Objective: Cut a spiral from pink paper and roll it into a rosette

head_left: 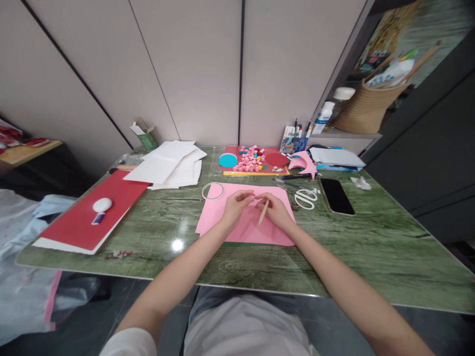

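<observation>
Both hands meet above a stack of pink paper (215, 217) at the middle of the table. My left hand (236, 206) is closed in a pinch; whatever its fingertips hold is too small to make out. My right hand (276, 210) grips a pale, pointed wooden stick (263, 213), which slants down toward me. The right fingertips are close to the left ones, also pinched together. A pale ring (213, 199) lies across the paper's upper left corner. To the right of the paper rest white-handled scissors (306, 199).
Behind the paper, small pink pieces (251, 160) are heaped beside a blue disc (227, 160) and a red disc (276, 159). White sheets (166, 163) and red paper (89, 222) lie left. A phone (337, 196) is at right, below pink scraps (303, 163) and a pen box (295, 141).
</observation>
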Available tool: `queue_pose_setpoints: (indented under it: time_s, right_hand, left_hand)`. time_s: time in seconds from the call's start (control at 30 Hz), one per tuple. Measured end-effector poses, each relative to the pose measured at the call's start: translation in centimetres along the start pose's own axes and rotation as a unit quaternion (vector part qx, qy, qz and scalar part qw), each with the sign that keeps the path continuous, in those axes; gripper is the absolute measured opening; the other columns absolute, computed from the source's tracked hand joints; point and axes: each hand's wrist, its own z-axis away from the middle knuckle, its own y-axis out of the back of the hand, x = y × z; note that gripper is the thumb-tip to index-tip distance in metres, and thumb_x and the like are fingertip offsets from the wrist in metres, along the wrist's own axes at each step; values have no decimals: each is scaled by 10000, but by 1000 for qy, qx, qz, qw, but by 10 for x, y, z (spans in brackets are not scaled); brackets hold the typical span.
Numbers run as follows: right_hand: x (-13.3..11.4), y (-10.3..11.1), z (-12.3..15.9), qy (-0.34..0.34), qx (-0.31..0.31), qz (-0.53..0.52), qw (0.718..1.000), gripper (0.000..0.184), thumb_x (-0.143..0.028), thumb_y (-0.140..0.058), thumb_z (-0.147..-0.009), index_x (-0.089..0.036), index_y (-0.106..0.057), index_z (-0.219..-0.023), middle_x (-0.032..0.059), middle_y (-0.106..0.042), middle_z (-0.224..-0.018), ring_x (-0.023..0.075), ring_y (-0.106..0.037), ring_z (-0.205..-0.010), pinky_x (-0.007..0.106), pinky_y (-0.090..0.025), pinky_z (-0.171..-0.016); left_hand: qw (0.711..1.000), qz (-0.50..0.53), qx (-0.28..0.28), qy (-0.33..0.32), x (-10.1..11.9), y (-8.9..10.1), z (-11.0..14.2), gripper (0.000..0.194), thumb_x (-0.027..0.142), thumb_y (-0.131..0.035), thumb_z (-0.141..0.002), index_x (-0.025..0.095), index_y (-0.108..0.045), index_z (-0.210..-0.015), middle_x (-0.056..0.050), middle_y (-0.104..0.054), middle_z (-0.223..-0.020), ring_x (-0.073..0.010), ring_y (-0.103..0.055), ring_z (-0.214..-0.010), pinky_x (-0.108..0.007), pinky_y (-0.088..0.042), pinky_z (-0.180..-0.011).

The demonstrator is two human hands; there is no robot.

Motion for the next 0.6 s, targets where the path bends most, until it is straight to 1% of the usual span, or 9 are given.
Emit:
queue_pose_setpoints:
  time_s: [0.13,0.23,0.3,0.43,0.6]
  right_hand:
    - [-1,0,0,2,7,5,1000,255,-214,-511,-710,-209,-563,-960,10,-621,-771,150,-576,-681,289,-462,-637]
    - [-6,0,2,3,-1,-19,1000,286,-272,-510,-747,-219,-535,-1026,7,-608,-727,153,-574,-651,284,-458,-597]
    - [-10,-1,4,6,-13,-33,999,302,-290,-512,-759,-221,-518,-1053,1,-589,-692,155,-574,-646,281,-455,-588]
    - [-16,-2,5,11,-32,-37,999,306,-322,-532,-759,-216,-519,-1045,-3,-569,-678,154,-571,-649,280,-454,-594]
    - [-15,-3,5,12,-32,-31,999,310,-361,-531,-762,-205,-524,-1029,16,-593,-730,148,-569,-648,277,-452,-587]
  left_hand:
    - [1000,-9,-28,9,2,0,1,353,258,-688,-591,161,-610,-922,-47,-643,-798,-134,-586,-732,-292,-438,-730]
    - [998,1,-57,14,4,1,1,354,245,-688,-586,155,-588,-914,-40,-643,-754,-138,-594,-693,-306,-446,-721]
    - [998,-3,-56,11,5,2,0,341,236,-687,-584,155,-582,-897,-38,-643,-751,-135,-594,-686,-294,-445,-706]
    - [999,-12,-38,9,8,3,-1,331,205,-685,-579,154,-576,-888,-16,-629,-703,-111,-579,-642,-254,-433,-660]
    - [998,-11,-57,15,8,2,0,321,205,-683,-580,154,-563,-874,-16,-627,-688,-113,-575,-610,-264,-439,-639]
